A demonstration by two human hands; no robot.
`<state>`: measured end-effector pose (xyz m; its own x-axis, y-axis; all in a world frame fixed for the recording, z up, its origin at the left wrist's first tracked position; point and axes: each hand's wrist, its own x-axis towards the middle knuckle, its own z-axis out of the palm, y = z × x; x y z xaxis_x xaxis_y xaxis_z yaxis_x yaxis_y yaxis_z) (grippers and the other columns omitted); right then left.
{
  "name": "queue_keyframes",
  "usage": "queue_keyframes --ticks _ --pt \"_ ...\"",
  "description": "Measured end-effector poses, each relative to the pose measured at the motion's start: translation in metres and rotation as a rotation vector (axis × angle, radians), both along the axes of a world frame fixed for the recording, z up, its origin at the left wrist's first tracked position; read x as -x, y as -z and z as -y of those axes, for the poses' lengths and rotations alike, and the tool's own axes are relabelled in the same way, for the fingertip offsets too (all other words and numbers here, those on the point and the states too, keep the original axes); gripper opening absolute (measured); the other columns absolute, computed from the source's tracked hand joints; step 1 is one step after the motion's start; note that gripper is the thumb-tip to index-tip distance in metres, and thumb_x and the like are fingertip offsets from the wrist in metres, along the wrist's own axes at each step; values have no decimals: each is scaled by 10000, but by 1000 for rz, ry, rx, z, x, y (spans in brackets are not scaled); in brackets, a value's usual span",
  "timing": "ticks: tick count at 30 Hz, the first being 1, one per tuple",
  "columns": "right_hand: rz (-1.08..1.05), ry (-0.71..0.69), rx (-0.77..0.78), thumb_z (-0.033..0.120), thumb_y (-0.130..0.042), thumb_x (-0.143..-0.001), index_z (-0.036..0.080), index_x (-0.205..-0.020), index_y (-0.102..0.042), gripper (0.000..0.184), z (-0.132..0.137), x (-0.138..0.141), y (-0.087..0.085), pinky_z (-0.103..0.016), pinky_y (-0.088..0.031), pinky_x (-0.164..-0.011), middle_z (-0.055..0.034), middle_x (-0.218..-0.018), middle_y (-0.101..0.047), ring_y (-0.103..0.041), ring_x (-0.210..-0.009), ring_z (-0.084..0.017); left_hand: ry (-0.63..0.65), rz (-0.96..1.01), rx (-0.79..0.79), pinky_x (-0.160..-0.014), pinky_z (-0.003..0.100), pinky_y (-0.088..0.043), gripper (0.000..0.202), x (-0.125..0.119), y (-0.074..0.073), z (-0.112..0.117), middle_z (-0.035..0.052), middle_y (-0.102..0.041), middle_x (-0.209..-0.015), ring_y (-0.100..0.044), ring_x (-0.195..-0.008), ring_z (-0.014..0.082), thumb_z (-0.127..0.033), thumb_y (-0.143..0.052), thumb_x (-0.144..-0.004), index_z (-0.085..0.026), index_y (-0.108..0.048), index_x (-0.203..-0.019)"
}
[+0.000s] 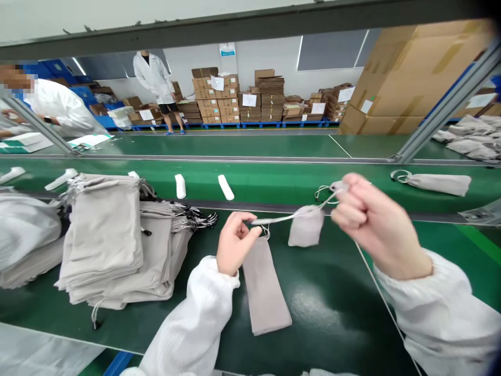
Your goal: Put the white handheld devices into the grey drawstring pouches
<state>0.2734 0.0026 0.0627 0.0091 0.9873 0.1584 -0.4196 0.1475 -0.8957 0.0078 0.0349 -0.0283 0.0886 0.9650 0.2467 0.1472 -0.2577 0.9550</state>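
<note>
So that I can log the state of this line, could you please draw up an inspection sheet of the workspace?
surface: glossy green workbench, with a green conveyor belt beyond it.
job's things: small taupe fabric pouch hanging from a pale drawstring cord; long taupe fabric pouch lying below the left hand.
hands: bare left hand pinches the cord; bare right hand grips its other end.
clutter: stacked taupe fabric pouches; white foam strips on the belt.
cables: thin pale line running to the lower right; its kind is unclear.
surroundings: brown cardboard cartons on blue pallets; standing person in a white coat.
</note>
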Motion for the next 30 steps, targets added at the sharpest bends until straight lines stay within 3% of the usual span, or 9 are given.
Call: queue_keyframes --ticks 4,6,11,14,19,22,24,27,30 --pt "418 467 -438 170 -489 -963 257 -1035 -513 115 -69 0 0 -305 -459 -678 90 -584 -344 -364 -475 -108 -6 -512 -59 -695 267 -431 212 14 33 5 8 -568 -951 -499 -700 122 -69 -630 -752 -216 -660 -904" --pt "809 515 -507 173 -440 -974 223 -1258 -459 289 -109 15 14 -362 -476 -835 18 -738 -558 -571 -669 -152 -7 -606 -36 -710 266 -434 230 21 46 8 -2 -564 -922 -517 -707 122 -22 -591 -752 -211 -641 -873" --pt "1421 64 -323 262 -577 -922 146 -1511 -282 670 -190 101 78 -365 -489 -946 -194 -1402 -523 -623 -1108 -242 1 -741 -125 -686 261 -421 199 24 54 10 3 -565 -916 -543 -749 132 -7 -542 -803 -199 -593 -807" --pt "1584 -69 -181 310 -609 -921 87 -1423 -422 580 -220 156 115 -426 -492 -945 -246 -1280 -607 -620 -1144 -330 24 -862 -228 -693 296 -397 203 22 51 10 19 -574 -888 -547 -823 172 -21 -505 -855 -191 -558 -756" --pt "1575 -25 -195 51 -499 -896 84 -1385 -449 492 -242 187 134 -513 -462 -966 -278 -1195 -618 -601 -1169 -359 172 -820 -482 -861 384 -363 206 29 45 6 10 -638 -855 -564 -942 200 -36 -450 -910 -186 -525 -789" --pt "1470 -12 -282 -26 -477 -830 131 -1411 -407 606 -239 168 125 -515 -444 -1018 -241 -1304 -554 -555 -1235 -332 192 -565 -361 -793 341 -359 176 34 36 4 -19 -607 -782 -540 -783 148 -37 -496 -872 -184 -512 -777" --pt "1388 9 -318 2 -493 -829 177 -1517 -210 764 -225 147 116 -460 -468 -1026 -214 -1419 -458 -536 -1267 -283 212 -352 -227 -717 302 -355 146 36 30 2 -24 -562 -751 -488 -702 127 -71 -572 -837 -181 -528 -751" --pt "949 -38 -296 155 -550 -891 297 -1545 147 966 -182 117 102 -405 -581 -866 -178 -1449 -415 -631 -1134 -244 236 -113 -84 -667 276 -344 126 36 23 -2 -11 -525 -756 -468 -700 130 -142 -671 -802 -173 -580 -719" --pt "408 -164 -223 286 -714 -836 436 -1529 88 1070 -126 98 89 -407 -623 -733 -104 -1386 -469 -700 -911 -222 254 -13 -23 -669 271 -352 116 30 17 -3 1 -515 -787 -473 -714 131 -176 -722 -777 -169 -627 -712"
